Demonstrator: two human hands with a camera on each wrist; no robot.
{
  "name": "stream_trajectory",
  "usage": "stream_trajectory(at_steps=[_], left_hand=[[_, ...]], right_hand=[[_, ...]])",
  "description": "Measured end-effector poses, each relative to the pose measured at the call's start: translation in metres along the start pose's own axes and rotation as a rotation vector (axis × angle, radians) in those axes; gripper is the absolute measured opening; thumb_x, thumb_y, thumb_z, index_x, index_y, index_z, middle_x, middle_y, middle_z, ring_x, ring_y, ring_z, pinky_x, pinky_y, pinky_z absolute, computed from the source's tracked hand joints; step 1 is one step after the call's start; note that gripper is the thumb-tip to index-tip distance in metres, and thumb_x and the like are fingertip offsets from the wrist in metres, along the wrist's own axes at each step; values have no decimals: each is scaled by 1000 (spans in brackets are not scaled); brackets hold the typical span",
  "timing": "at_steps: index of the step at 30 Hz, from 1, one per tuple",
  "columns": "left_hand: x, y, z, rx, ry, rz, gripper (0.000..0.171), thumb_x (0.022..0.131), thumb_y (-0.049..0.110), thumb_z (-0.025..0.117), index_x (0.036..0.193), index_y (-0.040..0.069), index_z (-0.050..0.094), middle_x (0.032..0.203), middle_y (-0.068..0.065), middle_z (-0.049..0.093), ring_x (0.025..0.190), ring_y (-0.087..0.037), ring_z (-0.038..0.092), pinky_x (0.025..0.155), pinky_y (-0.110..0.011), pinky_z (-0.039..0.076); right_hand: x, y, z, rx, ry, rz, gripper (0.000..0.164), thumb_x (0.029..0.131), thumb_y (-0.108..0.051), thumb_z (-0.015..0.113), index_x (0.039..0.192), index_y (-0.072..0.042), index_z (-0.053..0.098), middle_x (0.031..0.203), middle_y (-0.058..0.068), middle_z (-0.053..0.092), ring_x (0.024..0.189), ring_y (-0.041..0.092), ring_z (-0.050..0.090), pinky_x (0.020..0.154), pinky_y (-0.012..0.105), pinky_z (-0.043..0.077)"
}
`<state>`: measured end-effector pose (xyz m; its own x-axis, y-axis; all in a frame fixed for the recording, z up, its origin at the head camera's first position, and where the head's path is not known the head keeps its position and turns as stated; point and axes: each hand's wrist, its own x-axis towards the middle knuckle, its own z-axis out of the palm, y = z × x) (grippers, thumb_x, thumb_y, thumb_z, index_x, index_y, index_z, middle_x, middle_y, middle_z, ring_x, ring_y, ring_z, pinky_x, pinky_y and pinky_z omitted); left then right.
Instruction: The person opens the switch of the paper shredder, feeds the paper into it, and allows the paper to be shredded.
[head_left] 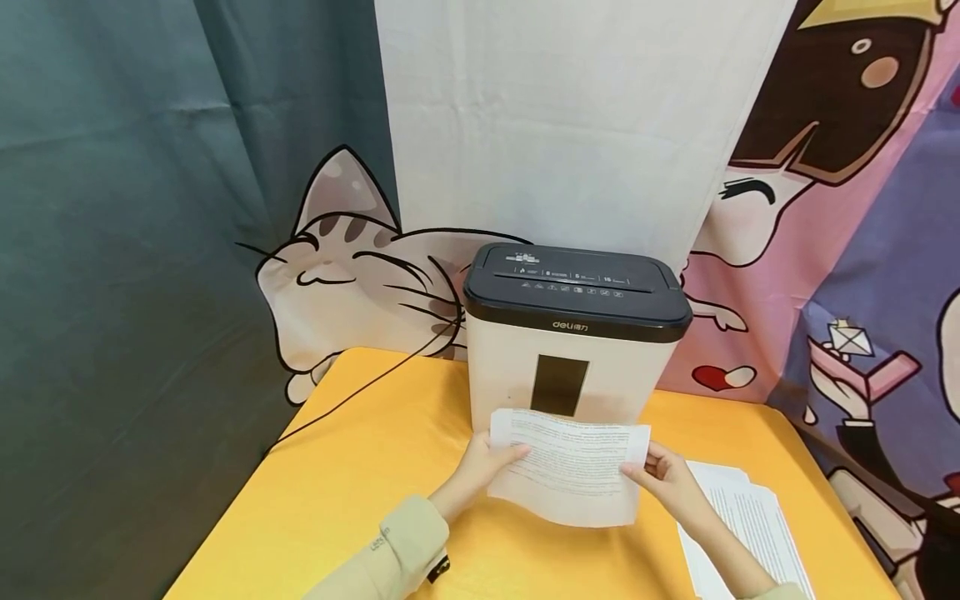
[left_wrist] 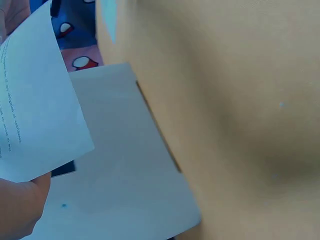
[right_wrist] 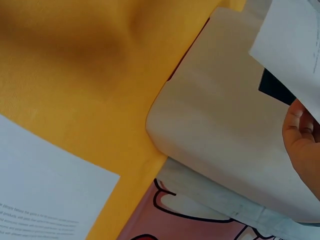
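Both hands hold a printed sheet of paper [head_left: 566,475] between them, in front of a white paper shredder [head_left: 498,375] with a black top. My left hand [head_left: 483,467] pinches the sheet's left edge, thumb on the printed face. At the right edge, my right hand [head_left: 667,479] pinches it the same way. The paper bows a little and overlaps the lower front of the shredder in the head view. In the left wrist view the sheet [left_wrist: 45,110] hides most of the left hand [left_wrist: 22,205]. The right hand [right_wrist: 305,145] shows behind the paper in the right wrist view.
A stack of printed sheets [head_left: 750,525] lies on the yellow table [head_left: 360,467] by the right forearm. A black cord [head_left: 360,390] runs from the shredder over the table's left side. Patterned cloth curtains [head_left: 570,125] hang behind.
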<state>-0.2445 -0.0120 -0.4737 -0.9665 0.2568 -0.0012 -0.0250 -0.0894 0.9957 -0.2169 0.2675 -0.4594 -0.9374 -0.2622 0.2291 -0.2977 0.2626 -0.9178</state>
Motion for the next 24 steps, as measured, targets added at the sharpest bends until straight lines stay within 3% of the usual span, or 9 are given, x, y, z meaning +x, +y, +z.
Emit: stream_trajectory(at_steps=[9, 15, 24], left_hand=[[-16, 48, -9, 209, -83, 168, 21, 78, 3, 63, 98, -5, 63, 96, -21, 65, 83, -29, 65, 67, -29, 53], [-14, 65, -17, 218, -93, 179, 21, 76, 1, 64, 94, -10, 63, 95, -25, 63, 82, -29, 65, 68, -28, 53], [-18, 98, -23, 256, -169, 228, 23, 77, -2, 63, 98, -12, 61, 98, -26, 62, 83, -27, 65, 70, -28, 53]], right_hand=[[2, -20, -1, -7, 107, 9, 31, 83, -5, 58, 108, 13, 51, 88, -17, 65, 80, 1, 62, 70, 15, 49], [5, -37, -7, -60, 108, 23, 30, 83, -8, 59, 105, 11, 53, 86, -18, 65, 80, -1, 61, 70, 14, 48], [13, -63, -14, -111, 95, -1, 28, 82, -9, 60, 102, 10, 55, 84, -20, 64, 77, -2, 62, 69, 13, 48]])
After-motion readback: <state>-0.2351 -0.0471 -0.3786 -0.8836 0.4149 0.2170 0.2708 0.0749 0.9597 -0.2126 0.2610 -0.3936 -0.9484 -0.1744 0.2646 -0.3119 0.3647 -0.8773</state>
